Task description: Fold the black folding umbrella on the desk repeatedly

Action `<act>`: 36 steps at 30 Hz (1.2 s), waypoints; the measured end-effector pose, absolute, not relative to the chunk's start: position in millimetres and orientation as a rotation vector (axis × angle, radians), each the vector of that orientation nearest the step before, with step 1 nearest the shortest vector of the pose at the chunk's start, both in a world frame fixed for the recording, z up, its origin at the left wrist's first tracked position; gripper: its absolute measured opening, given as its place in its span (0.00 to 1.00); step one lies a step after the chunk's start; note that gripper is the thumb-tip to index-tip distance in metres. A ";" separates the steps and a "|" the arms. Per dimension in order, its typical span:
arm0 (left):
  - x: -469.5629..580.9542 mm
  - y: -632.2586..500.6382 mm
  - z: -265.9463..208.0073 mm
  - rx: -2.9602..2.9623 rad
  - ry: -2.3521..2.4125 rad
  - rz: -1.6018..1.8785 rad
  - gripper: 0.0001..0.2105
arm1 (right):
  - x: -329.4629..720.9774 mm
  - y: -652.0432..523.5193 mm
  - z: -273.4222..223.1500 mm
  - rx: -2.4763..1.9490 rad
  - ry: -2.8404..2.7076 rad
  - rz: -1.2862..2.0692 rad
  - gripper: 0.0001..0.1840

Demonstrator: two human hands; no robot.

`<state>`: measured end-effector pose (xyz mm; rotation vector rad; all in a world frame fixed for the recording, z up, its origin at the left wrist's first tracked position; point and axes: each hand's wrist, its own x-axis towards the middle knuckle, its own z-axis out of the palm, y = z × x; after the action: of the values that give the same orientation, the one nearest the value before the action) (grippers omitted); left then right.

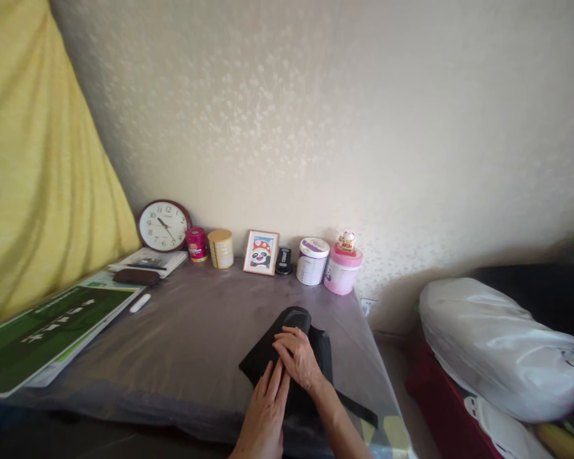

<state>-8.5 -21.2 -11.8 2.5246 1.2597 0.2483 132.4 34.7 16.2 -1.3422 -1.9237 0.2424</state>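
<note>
A folded piece of black fabric (pixel 280 335) with a strap (pixel 358 408) trailing to the right lies near the front right of the table; I cannot tell exactly what kind of article it is. My left hand (pixel 272 392) rests on its front part, fingers stretched forward and lying flat. Just above and to the right, my right hand (pixel 297 358) presses on the fabric with its fingers laid out toward the left. The fingertips of both hands are close together. Part of the fabric is hidden beneath the hands and forearms.
Along the wall stand a clock (pixel 165 225), a pink tin (pixel 196 244), a yellow canister (pixel 220 248), a framed panda picture (pixel 261 253), and two tubs (pixel 312 262). A green board (pixel 57 331) lies at left. A white bag (pixel 502 347) sits beyond the table's right edge.
</note>
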 end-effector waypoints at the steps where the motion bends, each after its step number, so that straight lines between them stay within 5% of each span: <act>1: -8.4 -20.8 -12.7 2.509 1.253 0.263 0.46 | 136.4 38.5 11.9 -1.365 -1.928 0.218 0.14; 10: -10.5 -14.7 -10.7 2.461 1.252 0.285 0.47 | 168.5 93.2 2.8 -1.755 -1.652 0.040 0.15; 17: -9.1 -14.0 -3.1 2.420 1.371 0.175 0.45 | 158.1 43.1 3.2 -1.442 -1.788 0.018 0.16; 22: -9.4 -12.3 3.5 2.435 1.462 0.192 0.43 | 169.2 35.9 -6.6 -1.628 -1.653 -0.102 0.18; 36: -26.3 2.2 16.2 2.367 1.532 0.220 0.39 | 216.6 -6.0 -30.9 -1.787 -1.420 0.074 0.16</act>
<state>-26.3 2.2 16.2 2.3670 1.5315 0.2200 216.6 -6.0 -30.9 -1.7874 -1.4204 0.0737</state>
